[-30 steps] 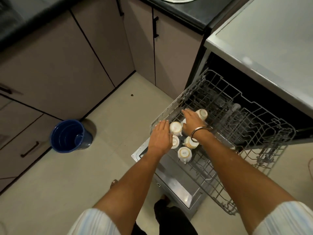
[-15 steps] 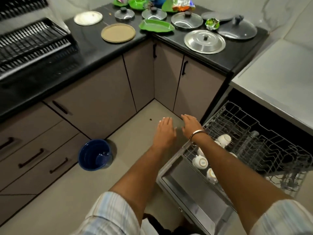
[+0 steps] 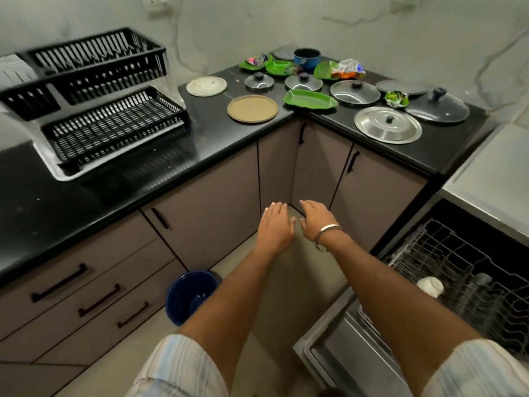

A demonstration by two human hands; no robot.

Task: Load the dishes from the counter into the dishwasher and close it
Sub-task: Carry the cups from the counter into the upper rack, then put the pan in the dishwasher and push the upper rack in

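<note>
Both your hands have lifted away from the cups in the wire rack and now hang in front of the corner cupboards, while your head has swung up to the black surface. Your left hand and your right hand are flat, fingers straight, holding nothing.

From the head view, the grey wire dishwasher rack is pulled out at the lower right with one white cup showing. Dishes wait at the surface's far corner: a round tan plate at the front edge, a green leaf-shaped tray overhanging the inner corner, a large steel lid. Reaching past that tray could knock it to the floor, and the smooth lids may slip if you stack them.
</note>
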